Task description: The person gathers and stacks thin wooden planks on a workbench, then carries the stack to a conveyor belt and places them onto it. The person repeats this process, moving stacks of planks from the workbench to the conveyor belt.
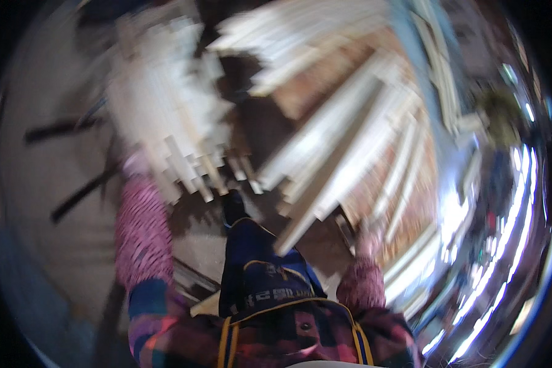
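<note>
The wooden strips at left (165, 104) are pale cream, near white in places, as are the wooden strips at right (349, 147); the counter (316, 80) is mottled orange-brown. Both sleeve covers (143, 227) are pink with dark flecks. The shirt (196, 340) is plaid in dark red, pink and blue; the apron (242, 251) is navy, edged yellow, its straps (229, 343) striped likewise.

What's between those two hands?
The head view shows two blurred bunches of pale wooden strips between the left hand and right hand.
</note>
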